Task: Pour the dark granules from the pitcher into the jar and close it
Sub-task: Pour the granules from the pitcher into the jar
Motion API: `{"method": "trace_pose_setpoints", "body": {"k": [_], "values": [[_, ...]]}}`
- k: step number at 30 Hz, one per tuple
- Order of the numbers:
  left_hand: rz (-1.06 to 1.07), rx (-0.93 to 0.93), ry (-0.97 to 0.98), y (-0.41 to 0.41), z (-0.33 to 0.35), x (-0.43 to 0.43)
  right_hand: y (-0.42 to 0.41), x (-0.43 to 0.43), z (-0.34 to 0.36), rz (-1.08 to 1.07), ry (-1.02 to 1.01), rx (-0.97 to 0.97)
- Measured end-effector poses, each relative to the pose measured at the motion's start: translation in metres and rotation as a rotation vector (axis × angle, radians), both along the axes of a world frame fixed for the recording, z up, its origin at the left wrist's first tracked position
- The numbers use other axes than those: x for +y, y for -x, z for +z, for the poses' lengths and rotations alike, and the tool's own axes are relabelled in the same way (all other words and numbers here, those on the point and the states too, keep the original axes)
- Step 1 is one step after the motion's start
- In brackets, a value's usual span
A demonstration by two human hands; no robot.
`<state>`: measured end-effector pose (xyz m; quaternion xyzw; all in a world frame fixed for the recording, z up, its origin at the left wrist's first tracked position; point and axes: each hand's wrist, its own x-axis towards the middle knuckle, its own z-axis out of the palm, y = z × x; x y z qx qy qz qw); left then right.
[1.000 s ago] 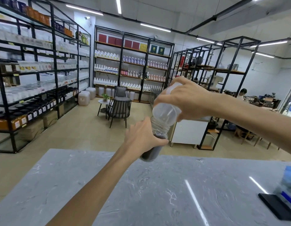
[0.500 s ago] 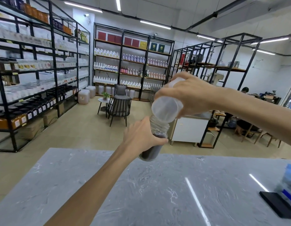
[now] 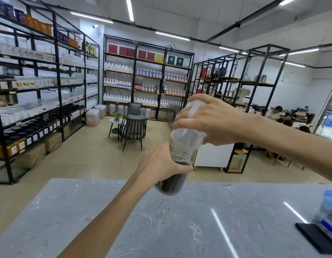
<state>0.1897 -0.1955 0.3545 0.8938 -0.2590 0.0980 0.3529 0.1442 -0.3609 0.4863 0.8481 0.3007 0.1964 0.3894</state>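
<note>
My left hand (image 3: pixel 159 164) wraps the jar (image 3: pixel 175 170) around its middle and holds it in the air above the far edge of the desk (image 3: pixel 180 224), tilted a little, its mouth leaning up and to the right. The granules (image 3: pixel 170 185) sit dark in its lower part; the ribbed upper part looks clear. My right hand (image 3: pixel 211 121) is closed around the pitcher (image 3: pixel 186 136), which is tipped steeply so its wide mouth meets the jar's mouth. The pitcher looks close to empty to me, though I cannot tell whether a last few grains cling inside. The risks I see come from doing this in mid-air. Nothing supports the jar but my grip, so if the two rims slide apart while anything is running, grains will drop onto the desk or past its edge to the floor. The pitcher's mouth is wider than the jar's, so any tilt off centre would let grains run down the outside. The jar's lean could also spill its load if I tip it further while pulling the pitcher away. I see no lid anywhere in view, so closing means finding it first, probably with one hand full.
</note>
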Motion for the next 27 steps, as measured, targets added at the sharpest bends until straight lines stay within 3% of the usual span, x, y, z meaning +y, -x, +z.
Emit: {"method": "trace_pose_setpoints", "body": {"k": [27], "values": [[-0.073,0.058,0.033,0.009,0.005,0.002,0.019,-0.005,0.001,0.070,-0.119,-0.055]]}}
